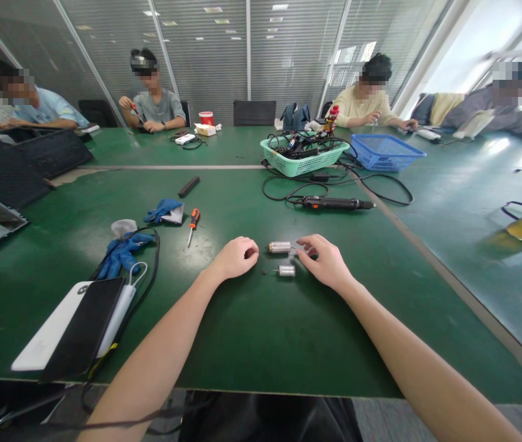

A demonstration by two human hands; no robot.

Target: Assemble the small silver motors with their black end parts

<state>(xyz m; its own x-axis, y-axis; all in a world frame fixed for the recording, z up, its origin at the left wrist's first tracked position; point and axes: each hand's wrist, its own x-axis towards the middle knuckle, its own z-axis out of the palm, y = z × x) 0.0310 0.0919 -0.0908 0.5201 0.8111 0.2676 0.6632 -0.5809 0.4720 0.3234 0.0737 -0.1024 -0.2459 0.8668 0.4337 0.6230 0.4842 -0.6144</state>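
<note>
Two small silver cylindrical motors lie on the green table (252, 331) between my hands. The upper motor (279, 247) lies sideways, and the fingertips of my right hand (324, 261) pinch something at its right end. The lower motor (286, 270) sits just left of that hand, untouched. My left hand (237, 258) rests on the table as a loose fist, a little left of the motors, with nothing visible in it. A tiny dark speck, perhaps a screw (263, 271), lies beside the lower motor.
An orange-handled screwdriver (192, 224), blue gloves (123, 252) and a phone on a white power bank (77, 325) lie to the left. An electric screwdriver (335, 203) with cable, a green basket (304, 164) and a blue basket (387, 153) sit farther back. Several people work around the table.
</note>
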